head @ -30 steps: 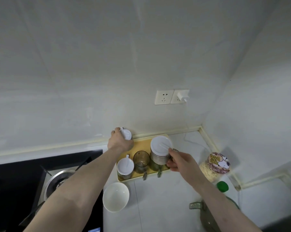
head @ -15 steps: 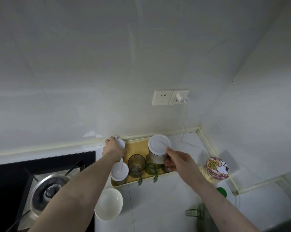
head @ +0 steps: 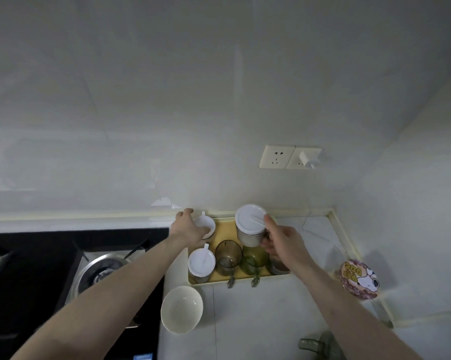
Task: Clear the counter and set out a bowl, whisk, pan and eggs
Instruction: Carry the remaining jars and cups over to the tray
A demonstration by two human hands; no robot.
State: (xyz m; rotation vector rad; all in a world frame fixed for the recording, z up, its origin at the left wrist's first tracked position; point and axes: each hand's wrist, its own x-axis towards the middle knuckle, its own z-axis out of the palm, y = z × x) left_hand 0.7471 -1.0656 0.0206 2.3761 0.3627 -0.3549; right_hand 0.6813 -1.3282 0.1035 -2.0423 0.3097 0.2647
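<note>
A yellow tray [head: 223, 279] of seasoning jars stands on the white counter against the back wall. My left hand [head: 189, 227] grips a small white-lidded jar [head: 206, 224] at the tray's back left corner. At the tray's right end my right hand [head: 281, 242] curls its fingers against a tall white-lidded jar [head: 250, 227], with the thumb on the lid's rim. A white bowl [head: 182, 309] sits empty on the counter in front of the tray, beside the stove. No whisk or eggs are in view.
A black gas stove with a steel burner [head: 102, 268] fills the left. A cartoon-lidded jar [head: 359, 279] stands in the right corner. A grey-green glass vessel [head: 320, 346] is cut off at the bottom edge. Wall sockets [head: 276, 157] sit above the tray.
With both hands on it, the tray has slid slightly left toward the stove and back to the wall. The view has also shifted.
</note>
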